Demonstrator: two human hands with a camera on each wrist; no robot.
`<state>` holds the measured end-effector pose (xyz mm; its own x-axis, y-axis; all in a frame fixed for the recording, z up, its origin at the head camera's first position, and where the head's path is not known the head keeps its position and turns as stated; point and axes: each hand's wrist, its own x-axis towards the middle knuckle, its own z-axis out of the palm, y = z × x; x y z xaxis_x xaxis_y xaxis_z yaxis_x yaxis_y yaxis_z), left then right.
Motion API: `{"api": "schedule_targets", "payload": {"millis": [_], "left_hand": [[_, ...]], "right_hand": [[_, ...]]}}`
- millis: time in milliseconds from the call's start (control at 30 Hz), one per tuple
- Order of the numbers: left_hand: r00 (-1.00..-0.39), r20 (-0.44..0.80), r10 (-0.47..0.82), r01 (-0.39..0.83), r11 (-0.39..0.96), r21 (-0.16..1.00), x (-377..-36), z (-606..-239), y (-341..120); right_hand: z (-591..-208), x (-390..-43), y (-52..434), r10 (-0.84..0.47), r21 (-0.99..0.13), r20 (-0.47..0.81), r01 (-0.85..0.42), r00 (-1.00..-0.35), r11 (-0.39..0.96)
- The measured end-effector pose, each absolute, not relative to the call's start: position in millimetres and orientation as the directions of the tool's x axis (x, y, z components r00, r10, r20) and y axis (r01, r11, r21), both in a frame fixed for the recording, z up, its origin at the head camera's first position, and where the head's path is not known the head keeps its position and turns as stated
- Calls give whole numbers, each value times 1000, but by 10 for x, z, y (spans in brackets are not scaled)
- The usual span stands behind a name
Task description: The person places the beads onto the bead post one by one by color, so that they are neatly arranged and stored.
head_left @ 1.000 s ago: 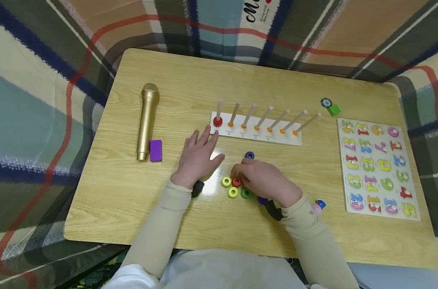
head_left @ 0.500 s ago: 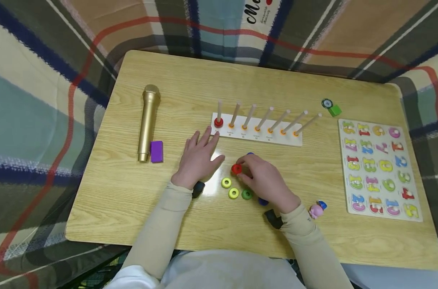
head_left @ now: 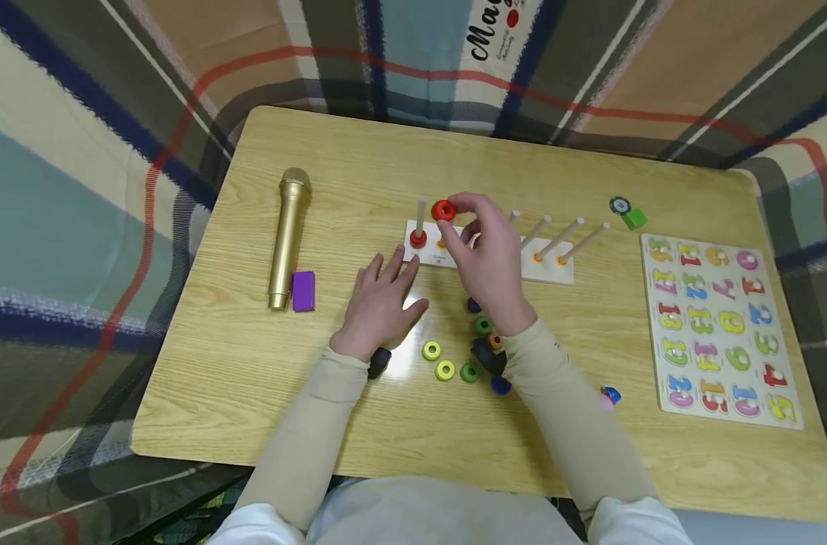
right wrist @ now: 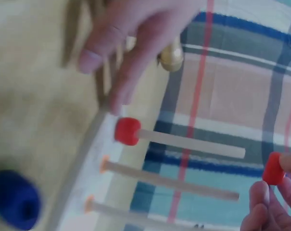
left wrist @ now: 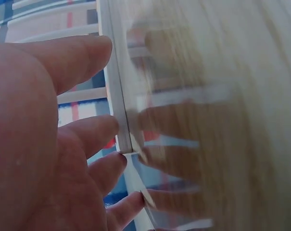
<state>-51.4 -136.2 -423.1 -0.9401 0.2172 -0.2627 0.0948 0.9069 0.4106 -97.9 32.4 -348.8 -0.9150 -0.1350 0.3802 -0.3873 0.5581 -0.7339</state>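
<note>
Red ring is pinched in the fingertips of my right hand, held up near the tops of the first two pegs of the peg board; the right wrist view shows it level with the peg tips, not yet threaded on. One red ring already sits at the foot of the leftmost peg, so I judge the sorting barely begun: six pegs are bare, and yellow, green and blue rings lie loose on the table near my wrists. My left hand lies flat, fingers spread, fingertips against the board's near edge, gripping nothing. The held ring looks like a small, glossy, thick painted doughnut.
</note>
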Motion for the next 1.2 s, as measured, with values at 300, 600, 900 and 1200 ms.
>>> {"api": "schedule_targets", "payload": {"millis": [300,600,900,1200], "left_hand": [[-951,-218,217,112,904,412,-492,-4241,-1363],[-958,-214,190,88,907,411,-489,-4251,-1358],[-965,-180,188,97,901,423,-518,-4253,-1343],[-964,-182,193,96,893,439,-559,-4309,-1300]], "right_hand": [[-3458,-1235,101,-168,-645,306,-334,-937,687],[-3401,-1154,192,-197,-646,302,-352,-933,678],[-3610,-431,597,-374,-541,46,-338,-926,771],[-4145,26,584,-458,-411,-57,-398,-887,820]]}}
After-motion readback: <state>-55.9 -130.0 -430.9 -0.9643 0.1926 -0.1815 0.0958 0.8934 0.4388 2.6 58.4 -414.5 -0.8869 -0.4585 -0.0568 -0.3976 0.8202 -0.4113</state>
